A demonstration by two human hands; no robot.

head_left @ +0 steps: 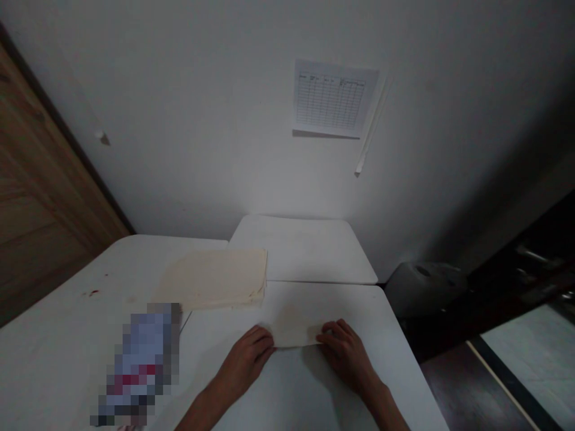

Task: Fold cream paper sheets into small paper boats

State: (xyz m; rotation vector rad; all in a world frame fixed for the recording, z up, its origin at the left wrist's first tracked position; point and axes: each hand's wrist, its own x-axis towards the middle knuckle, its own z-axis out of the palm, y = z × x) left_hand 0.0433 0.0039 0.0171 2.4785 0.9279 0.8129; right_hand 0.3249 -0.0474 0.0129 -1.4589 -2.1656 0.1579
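Grip: left hand and right hand each pinched one end of a sheet; step judged as steadying it, next move seemed to need even pressure.
Sheet: looked cream and thin, between the hands at the table; whether folded, dim light left unclear.
Stack: lay left of and beyond the grip.
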